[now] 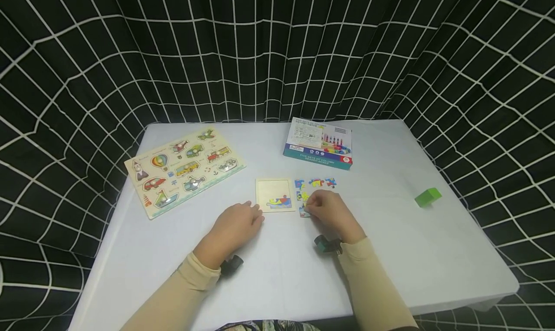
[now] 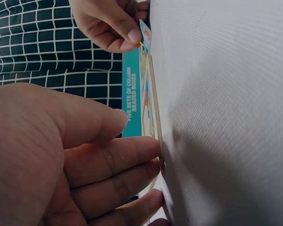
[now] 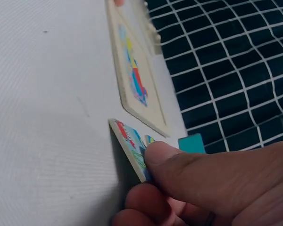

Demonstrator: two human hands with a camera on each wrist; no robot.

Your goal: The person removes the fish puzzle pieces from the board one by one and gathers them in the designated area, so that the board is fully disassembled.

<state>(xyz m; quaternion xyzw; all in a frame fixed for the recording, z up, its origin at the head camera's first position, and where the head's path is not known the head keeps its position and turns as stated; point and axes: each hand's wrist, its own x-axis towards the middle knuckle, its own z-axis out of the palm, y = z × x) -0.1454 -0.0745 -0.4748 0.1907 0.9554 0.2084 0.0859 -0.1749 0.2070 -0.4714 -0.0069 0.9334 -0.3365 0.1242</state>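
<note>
A square wooden puzzle tray (image 1: 273, 189) lies in the middle of the table, a few joined coloured pieces (image 1: 279, 202) along its lower part. My left hand (image 1: 236, 225) is at the tray's lower left corner, its fingers fairly straight and touching the edge in the left wrist view. To the right of the tray several loose jigsaw pieces (image 1: 316, 182) lie in rows. My right hand (image 1: 331, 213) pinches one puzzle piece (image 3: 131, 146) between thumb and fingers; the piece is tilted, one edge close to the cloth. My fingers partly cover it and some loose pieces.
A wooden board with vehicle pictures (image 1: 186, 169) lies at the left. Behind the tray stands a flat cardboard box (image 1: 318, 143). A green block (image 1: 428, 197) sits near the right edge of the white-covered table (image 1: 390, 254). Black gridded cloth (image 1: 260, 46) hangs around it.
</note>
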